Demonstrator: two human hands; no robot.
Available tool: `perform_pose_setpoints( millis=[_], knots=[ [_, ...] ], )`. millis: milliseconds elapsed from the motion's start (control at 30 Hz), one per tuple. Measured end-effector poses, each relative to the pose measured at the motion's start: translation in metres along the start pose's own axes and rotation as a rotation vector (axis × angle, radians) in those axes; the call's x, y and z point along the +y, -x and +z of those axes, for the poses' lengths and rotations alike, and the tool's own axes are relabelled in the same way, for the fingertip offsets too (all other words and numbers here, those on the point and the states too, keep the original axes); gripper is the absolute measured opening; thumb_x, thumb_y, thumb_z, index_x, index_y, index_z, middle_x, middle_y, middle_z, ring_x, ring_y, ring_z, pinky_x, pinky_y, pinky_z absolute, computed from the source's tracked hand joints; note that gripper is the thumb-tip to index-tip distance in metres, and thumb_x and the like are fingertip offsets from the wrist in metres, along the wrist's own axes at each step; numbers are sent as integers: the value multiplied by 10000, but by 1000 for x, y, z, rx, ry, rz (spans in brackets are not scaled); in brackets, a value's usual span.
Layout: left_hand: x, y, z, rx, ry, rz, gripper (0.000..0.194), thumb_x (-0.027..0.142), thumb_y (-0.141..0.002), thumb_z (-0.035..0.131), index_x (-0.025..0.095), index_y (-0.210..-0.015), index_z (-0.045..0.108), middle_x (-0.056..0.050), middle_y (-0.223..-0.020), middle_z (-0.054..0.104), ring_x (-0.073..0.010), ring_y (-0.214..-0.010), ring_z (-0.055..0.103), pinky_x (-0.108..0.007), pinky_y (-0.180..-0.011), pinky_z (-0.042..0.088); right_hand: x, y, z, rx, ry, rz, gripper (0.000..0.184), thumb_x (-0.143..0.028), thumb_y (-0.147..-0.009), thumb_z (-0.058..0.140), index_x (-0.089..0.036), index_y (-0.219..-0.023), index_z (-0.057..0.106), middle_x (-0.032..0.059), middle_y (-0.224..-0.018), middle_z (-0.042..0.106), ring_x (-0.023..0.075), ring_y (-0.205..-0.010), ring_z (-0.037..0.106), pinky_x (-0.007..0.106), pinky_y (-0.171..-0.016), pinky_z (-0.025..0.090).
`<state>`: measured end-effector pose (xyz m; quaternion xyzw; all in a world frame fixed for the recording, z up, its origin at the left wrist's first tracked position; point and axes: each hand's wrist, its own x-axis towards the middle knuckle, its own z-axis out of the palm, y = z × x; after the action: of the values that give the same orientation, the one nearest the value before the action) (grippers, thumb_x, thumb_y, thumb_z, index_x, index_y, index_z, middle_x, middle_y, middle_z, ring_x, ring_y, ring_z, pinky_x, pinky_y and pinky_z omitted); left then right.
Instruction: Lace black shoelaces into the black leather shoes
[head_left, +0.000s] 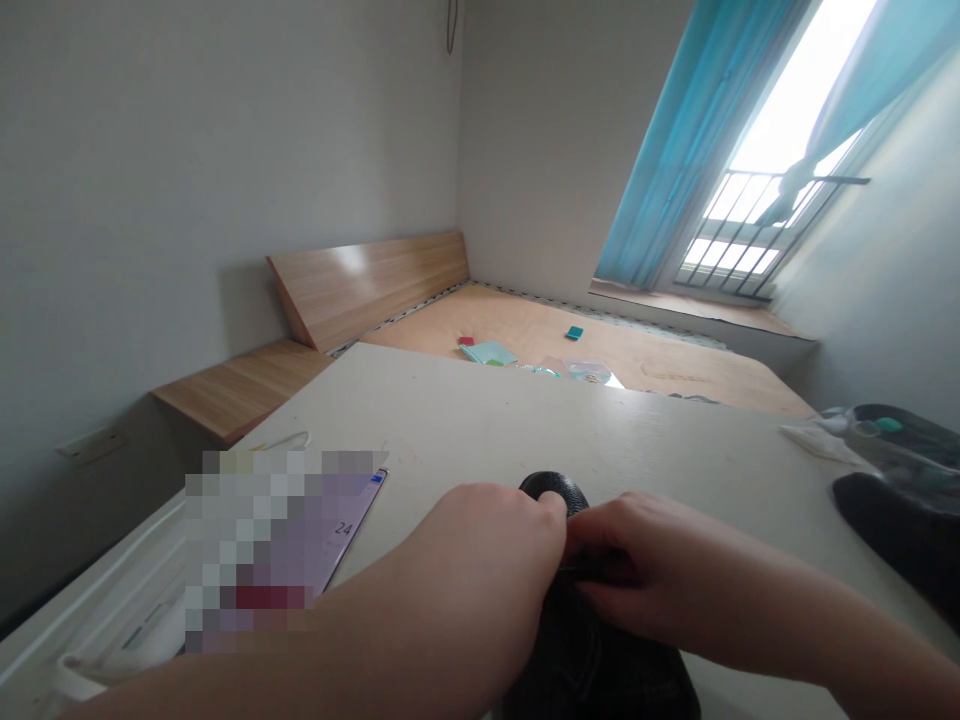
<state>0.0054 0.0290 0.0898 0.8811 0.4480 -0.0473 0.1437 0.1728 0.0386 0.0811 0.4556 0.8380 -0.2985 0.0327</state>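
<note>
A black shoe [600,660] lies on the white table in front of me, its rounded leather toe pointing away. My left hand [499,560] curls over the shoe's upper from the left, with the thumb near the toe. From the other side, my right hand [637,565] pinches at the middle of the upper, close against my left fingers. Both hands are closed. What exactly lies between the fingertips is hidden by the hands.
A phone [349,530], partly pixelated, lies left with a white cable and white items. At the right edge are a dark shoe-like object [892,530] and clear plastic packaging [885,445]. Behind the table [465,420] stands a bed [517,310] with small items on it.
</note>
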Motion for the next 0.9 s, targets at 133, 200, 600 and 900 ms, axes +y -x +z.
perform_pose_setpoints(
  millis=[133,200,600,900],
  knots=[
    [-4,3,2,57,30,30,183,119,-816,520,183,-949,628,-53,-725,708,-248,-593,682,-297,-450,306,-2,-5,5,72,34,-8,160,-132,-710,547,-208,-746,684,-45,-621,604,91,-542,441,211,-504,289],
    [-5,5,1,50,43,18,162,119,-817,518,186,-927,618,-49,-717,701,-248,-590,679,-299,-448,307,-1,-6,5,59,44,-11,144,-146,-710,549,-206,-735,677,-44,-611,594,92,-541,431,210,-495,282],
    [0,4,-3,31,43,-38,145,131,-835,530,196,-908,638,-40,-742,720,-222,-594,678,-280,-447,295,-8,-5,7,55,30,48,133,-137,-663,549,-196,-708,659,-34,-585,567,103,-552,428,205,-498,283],
    [6,5,8,22,26,-2,390,146,-690,641,130,-1078,603,-88,-791,724,-307,-660,701,-330,-512,440,-9,-9,13,113,49,83,131,-91,-639,541,-171,-547,492,-55,-514,397,83,-508,289,228,-481,243]
  ],
)
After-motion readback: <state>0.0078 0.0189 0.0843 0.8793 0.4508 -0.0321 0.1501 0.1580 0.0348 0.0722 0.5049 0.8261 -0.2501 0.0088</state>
